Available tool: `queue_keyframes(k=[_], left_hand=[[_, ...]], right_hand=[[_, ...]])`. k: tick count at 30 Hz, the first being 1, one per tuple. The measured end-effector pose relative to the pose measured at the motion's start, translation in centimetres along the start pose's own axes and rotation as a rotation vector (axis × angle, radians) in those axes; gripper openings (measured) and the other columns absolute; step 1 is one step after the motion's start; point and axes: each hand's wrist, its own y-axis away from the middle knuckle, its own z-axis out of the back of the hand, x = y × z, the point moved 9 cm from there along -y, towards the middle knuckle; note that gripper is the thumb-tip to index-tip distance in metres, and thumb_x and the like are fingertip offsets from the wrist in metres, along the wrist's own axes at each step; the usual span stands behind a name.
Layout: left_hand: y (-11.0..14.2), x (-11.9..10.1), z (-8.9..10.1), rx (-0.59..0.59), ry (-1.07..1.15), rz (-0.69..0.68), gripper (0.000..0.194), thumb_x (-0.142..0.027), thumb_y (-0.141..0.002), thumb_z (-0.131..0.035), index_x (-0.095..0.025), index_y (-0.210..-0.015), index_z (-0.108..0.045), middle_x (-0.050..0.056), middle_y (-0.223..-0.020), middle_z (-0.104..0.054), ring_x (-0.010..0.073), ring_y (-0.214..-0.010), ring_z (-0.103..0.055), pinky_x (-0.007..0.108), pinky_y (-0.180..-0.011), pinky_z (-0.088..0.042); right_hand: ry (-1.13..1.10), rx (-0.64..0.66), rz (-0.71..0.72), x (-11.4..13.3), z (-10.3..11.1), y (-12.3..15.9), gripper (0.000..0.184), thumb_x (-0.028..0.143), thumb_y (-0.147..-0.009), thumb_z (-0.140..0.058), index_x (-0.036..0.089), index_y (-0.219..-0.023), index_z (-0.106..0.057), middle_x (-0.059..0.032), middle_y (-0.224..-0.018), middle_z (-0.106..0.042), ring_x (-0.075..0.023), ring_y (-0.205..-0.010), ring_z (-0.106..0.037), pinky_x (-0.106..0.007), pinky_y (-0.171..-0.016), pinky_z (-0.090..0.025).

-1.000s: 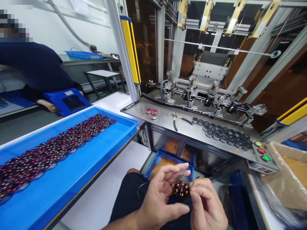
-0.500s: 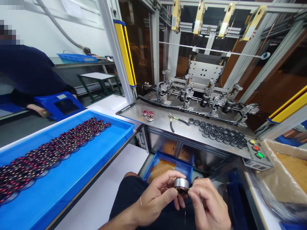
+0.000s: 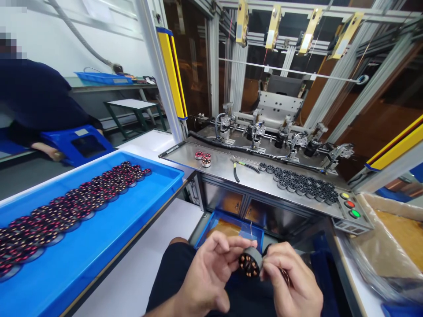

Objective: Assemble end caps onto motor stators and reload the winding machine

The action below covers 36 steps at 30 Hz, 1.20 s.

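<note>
Over my lap is a wound motor stator, a grey metal ring with copper windings facing the camera. My left hand supports it with the fingertips along its upper left side, while the thumb stands away from it. Pinched at the stator's right edge, my right hand holds thin copper wire, which loops out between its fingers. A wire end sticks up above the stator. What the left fingertips do behind the ring is partly hidden.
A blue tray on the left holds rows of wound stators. On the metal bench lie red-wound stators, cutting pliers and many black stators. Behind stands a winding machine. A co-worker sits far left.
The stator has tipped so its windings face me more. My left thumb has come off it. Copper wire now shows looped in my right hand, and a wire end points upward.
</note>
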Motion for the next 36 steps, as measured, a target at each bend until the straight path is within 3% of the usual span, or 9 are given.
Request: queue_keyframes(k=[6,9,12,15,18,22,28,32,36], left_hand=[[-1.0,1.0,0.4,-0.116,0.152,0.163,0.070,-0.050,-0.066,-0.085,-0.027,-0.126,-0.057,0.008,-0.131,-0.066,0.0271,-0.121,-0.063,0.037,-0.105,-0.046],[-1.7,3.5,2.6,-0.261,0.084,0.394,0.062,-0.065,-0.081,-0.065,-0.012,-0.114,-0.064,0.016,-0.113,-0.072,0.0235,-0.099,-0.072,0.031,-0.087,-0.054],[-0.9,7.0,2.3,-0.087,0.049,0.767,0.074,-0.074,-0.088,-0.041,-0.005,-0.081,-0.067,0.012,-0.063,-0.069,0.0150,-0.049,-0.066,0.020,-0.046,-0.048],[0.2,7.7,0.7,0.151,0.052,0.897,0.070,-0.076,-0.081,-0.050,-0.008,-0.072,-0.065,0.008,-0.049,-0.064,0.0134,-0.030,-0.054,0.018,-0.026,-0.031],[0.4,6.7,0.2,0.157,-0.022,0.879,0.055,-0.062,-0.074,-0.071,-0.006,-0.075,-0.067,0.009,-0.055,-0.068,0.0122,-0.032,-0.057,0.016,-0.026,-0.037],[0.0,5.2,0.3,0.051,-0.063,0.832,0.045,-0.043,-0.065,-0.085,-0.007,-0.088,-0.071,0.009,-0.065,-0.073,0.0110,-0.039,-0.063,0.013,-0.031,-0.044],[-0.3,4.9,0.7,0.034,-0.077,0.705,0.046,-0.025,-0.066,-0.087,-0.013,-0.107,-0.071,0.007,-0.080,-0.075,0.0137,-0.048,-0.070,0.014,-0.039,-0.052],[-0.7,4.3,0.9,-0.019,-0.115,0.571,0.033,-0.016,-0.067,-0.086,-0.013,-0.097,-0.073,0.006,-0.082,-0.074,0.0138,-0.052,-0.072,0.014,-0.043,-0.053],[-1.3,2.0,0.4,-0.033,-0.197,0.292,0.029,-0.006,-0.066,-0.085,-0.020,-0.090,-0.075,0.007,-0.118,-0.069,0.0120,-0.075,-0.074,0.018,-0.065,-0.059]], right_hand=[[0.204,0.061,0.260,3.1,0.2,-0.7,0.017,0.019,-0.101,-0.050,0.017,-0.088,-0.060,-0.0034,-0.072,-0.070,-0.0108,-0.064,-0.070,-0.018,-0.059,-0.056],[0.293,0.025,0.357,4.1,0.4,-0.3,0.014,0.014,-0.099,-0.052,0.016,-0.088,-0.061,-0.0044,-0.072,-0.073,-0.0117,-0.066,-0.073,-0.017,-0.061,-0.057],[0.337,0.019,0.387,4.3,0.6,0.1,0.014,0.014,-0.098,-0.052,0.015,-0.089,-0.063,-0.0062,-0.074,-0.074,-0.0130,-0.069,-0.074,-0.018,-0.062,-0.058],[0.338,0.089,0.394,4.4,0.5,0.1,0.017,0.015,-0.100,-0.049,0.016,-0.091,-0.063,-0.0064,-0.076,-0.075,-0.0131,-0.070,-0.074,-0.019,-0.062,-0.060],[0.340,0.115,0.419,4.6,0.7,-0.1,0.017,0.015,-0.100,-0.049,0.015,-0.091,-0.063,-0.0064,-0.074,-0.075,-0.0137,-0.071,-0.074,-0.020,-0.063,-0.060],[0.325,0.136,0.439,4.6,0.7,-0.4,0.016,0.012,-0.098,-0.051,0.013,-0.087,-0.062,-0.0063,-0.069,-0.071,-0.0132,-0.065,-0.070,-0.022,-0.060,-0.057],[0.269,0.106,0.358,4.5,0.7,-1.3,0.019,0.012,-0.099,-0.049,0.014,-0.085,-0.062,-0.0043,-0.067,-0.068,-0.0102,-0.064,-0.067,-0.019,-0.060,-0.054],[0.281,0.082,0.305,4.1,0.7,-1.1,0.016,0.013,-0.097,-0.053,0.014,-0.085,-0.062,-0.0034,-0.068,-0.067,-0.0095,-0.063,-0.065,-0.018,-0.059,-0.051],[0.258,0.081,0.201,3.0,0.4,-0.3,0.011,0.005,-0.089,-0.058,0.015,-0.089,-0.062,-0.0030,-0.074,-0.066,-0.0103,-0.066,-0.065,-0.019,-0.060,-0.050]])
